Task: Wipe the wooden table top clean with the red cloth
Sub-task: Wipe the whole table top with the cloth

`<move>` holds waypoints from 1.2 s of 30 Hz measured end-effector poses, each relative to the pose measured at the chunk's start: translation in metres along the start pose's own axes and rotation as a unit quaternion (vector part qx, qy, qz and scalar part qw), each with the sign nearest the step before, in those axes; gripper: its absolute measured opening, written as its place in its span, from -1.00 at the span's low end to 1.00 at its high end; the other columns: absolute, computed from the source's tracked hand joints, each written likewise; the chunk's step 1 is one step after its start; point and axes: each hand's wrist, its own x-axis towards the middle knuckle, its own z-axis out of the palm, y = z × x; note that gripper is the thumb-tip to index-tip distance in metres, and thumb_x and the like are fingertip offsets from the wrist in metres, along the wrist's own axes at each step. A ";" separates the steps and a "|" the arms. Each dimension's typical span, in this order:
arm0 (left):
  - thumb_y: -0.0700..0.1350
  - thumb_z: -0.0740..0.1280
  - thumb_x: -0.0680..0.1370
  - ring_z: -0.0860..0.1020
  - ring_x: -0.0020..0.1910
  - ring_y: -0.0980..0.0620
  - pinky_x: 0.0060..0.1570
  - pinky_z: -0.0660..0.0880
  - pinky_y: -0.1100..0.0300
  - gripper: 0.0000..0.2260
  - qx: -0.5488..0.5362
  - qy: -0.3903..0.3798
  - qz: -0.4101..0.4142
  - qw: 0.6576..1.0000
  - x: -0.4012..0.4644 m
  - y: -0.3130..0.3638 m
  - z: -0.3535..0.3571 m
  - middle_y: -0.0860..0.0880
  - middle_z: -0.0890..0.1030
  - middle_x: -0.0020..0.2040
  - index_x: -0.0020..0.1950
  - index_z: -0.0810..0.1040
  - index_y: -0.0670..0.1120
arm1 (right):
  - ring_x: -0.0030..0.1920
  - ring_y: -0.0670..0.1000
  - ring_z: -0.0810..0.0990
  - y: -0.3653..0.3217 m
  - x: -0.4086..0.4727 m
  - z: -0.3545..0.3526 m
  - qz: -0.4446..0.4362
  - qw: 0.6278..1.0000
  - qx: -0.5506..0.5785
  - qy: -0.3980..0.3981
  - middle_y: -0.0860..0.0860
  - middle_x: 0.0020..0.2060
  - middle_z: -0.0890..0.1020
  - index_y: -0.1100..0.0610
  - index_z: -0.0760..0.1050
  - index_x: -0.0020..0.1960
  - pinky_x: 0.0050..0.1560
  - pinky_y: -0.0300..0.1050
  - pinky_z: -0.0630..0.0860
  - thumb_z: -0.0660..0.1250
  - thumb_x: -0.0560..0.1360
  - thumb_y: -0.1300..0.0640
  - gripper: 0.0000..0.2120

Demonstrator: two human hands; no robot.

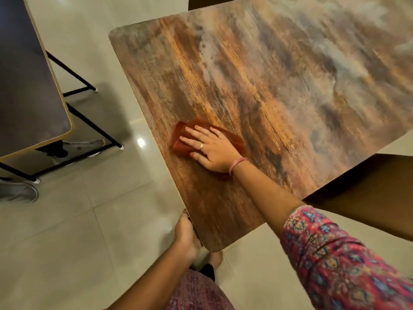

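Note:
The wooden table top (279, 81) fills the upper right, brown with orange grain and pale dusty patches toward the far side. A folded red cloth (178, 139) lies near the table's left edge. My right hand (210, 148) presses flat on the cloth, fingers spread and pointing left, covering most of it. My left hand (186, 233) grips the table's near left edge by the corner, fingers curled under the top.
A second dark table (29, 86) with black metal legs stands at the left. Someone's grey shoes (17, 191) rest on the tiled floor beneath it. A dark brown chair back (368, 193) sits at the table's right side. My bare foot shows below the corner.

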 end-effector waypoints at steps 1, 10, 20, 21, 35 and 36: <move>0.12 0.07 0.62 0.61 0.04 -0.12 -0.23 0.55 0.06 -0.63 -0.001 -0.001 0.001 1.000 0.000 0.001 0.000 -0.10 0.68 0.02 0.16 0.58 -0.04 | 0.56 0.03 0.04 0.021 0.002 -0.007 0.047 0.999 0.001 0.013 -0.08 0.56 0.10 -0.15 0.08 0.55 0.53 0.15 -0.01 0.02 0.63 -0.14 -0.51; 0.16 0.06 0.62 0.67 -0.08 -0.13 -0.37 0.58 0.10 -0.59 -0.008 -0.015 -0.003 1.000 0.003 0.000 -0.004 -0.09 0.70 -0.04 0.16 0.58 -0.05 | 0.56 0.10 -0.02 0.070 0.018 -0.024 0.618 0.740 0.137 0.227 0.01 0.57 0.06 -0.04 0.08 0.56 0.49 0.23 -0.06 0.06 0.61 -0.11 -0.46; 0.15 0.08 0.61 0.58 0.06 -0.19 0.07 0.51 -0.05 -0.58 -0.029 -0.033 -0.018 0.999 -0.004 0.002 -0.001 -0.18 0.69 -0.02 0.12 0.60 -0.09 | 0.55 0.06 0.09 -0.101 -0.033 0.043 0.114 0.990 0.034 0.078 -0.06 0.55 0.17 -0.15 0.14 0.53 0.49 0.16 0.05 0.07 0.58 -0.18 -0.47; 0.15 0.09 0.61 0.57 0.09 -0.20 0.11 0.50 -0.07 -0.58 -0.029 -0.039 -0.019 0.999 -0.007 0.001 -0.002 -0.19 0.68 0.01 0.14 0.59 -0.10 | 0.55 0.05 0.09 -0.103 -0.055 0.049 0.107 0.991 0.031 0.072 -0.07 0.55 0.17 -0.16 0.13 0.53 0.49 0.13 0.02 0.06 0.59 -0.19 -0.48; 0.05 0.09 0.64 0.54 -0.09 -0.03 -0.18 0.44 0.17 -0.68 0.025 -0.017 -0.016 0.999 -0.033 -0.023 -0.015 -0.10 0.59 0.06 0.22 0.50 -0.08 | 0.56 0.10 0.02 -0.022 -0.155 0.032 0.602 0.762 0.128 0.201 0.00 0.56 0.11 -0.07 0.10 0.56 0.52 0.23 -0.06 0.05 0.62 -0.17 -0.46; 0.05 0.10 0.64 0.54 -0.08 -0.03 -0.15 0.44 0.15 -0.69 0.023 -0.019 -0.017 0.999 -0.033 -0.025 -0.016 -0.11 0.59 0.04 0.22 0.50 -0.09 | 0.56 0.09 0.02 -0.042 -0.153 0.039 0.585 0.777 0.123 0.200 -0.02 0.57 0.11 -0.07 0.09 0.56 0.52 0.22 -0.07 0.05 0.61 -0.19 -0.45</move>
